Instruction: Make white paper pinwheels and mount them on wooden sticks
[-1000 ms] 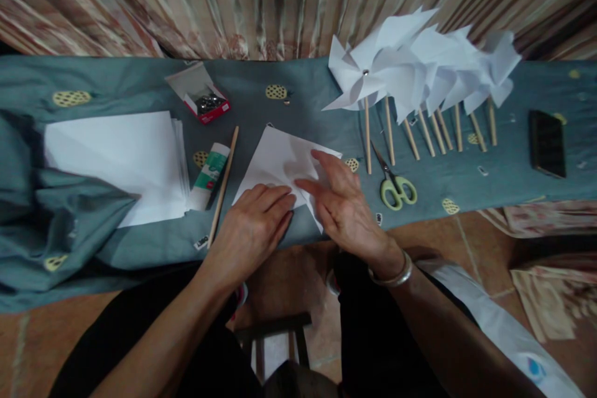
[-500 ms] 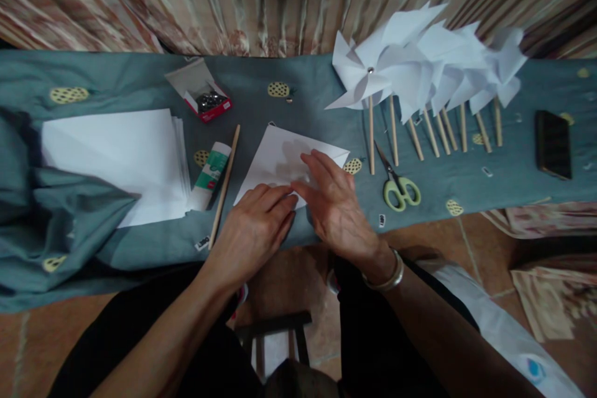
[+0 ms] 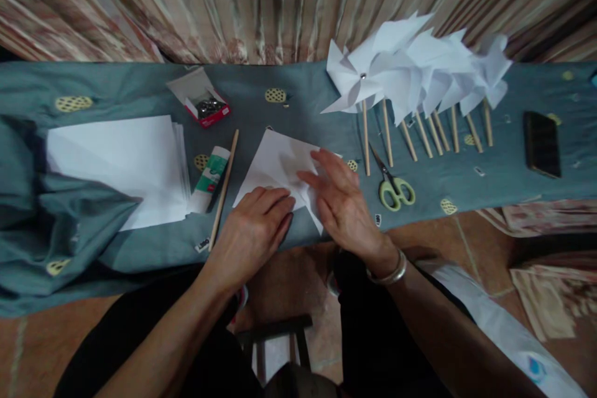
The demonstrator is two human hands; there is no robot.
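Note:
A white sheet of paper (image 3: 275,161) lies on the cloth in front of me, its right part partly lifted along a crease, with one corner pointing toward me. My left hand (image 3: 261,214) presses on its near left edge, fingers curled and held together. Over the right part of the sheet is my right hand (image 3: 342,202), fingers stretched and apart, touching or just beside the raised flap. That hand's palm side and part of the flap are hidden.
Left of the sheet lie a wooden stick (image 3: 224,189), a glue stick (image 3: 209,179), a paper stack (image 3: 116,155) and an open box of metal pins (image 3: 205,106). To the right are scissors (image 3: 394,189), several paper pinwheels (image 3: 396,65) on sticks and a phone (image 3: 541,144).
My right hand has moved slightly right, and the sheet's right part has opened away from the fold, its corner now pointing toward me. My left hand stays on the sheet.

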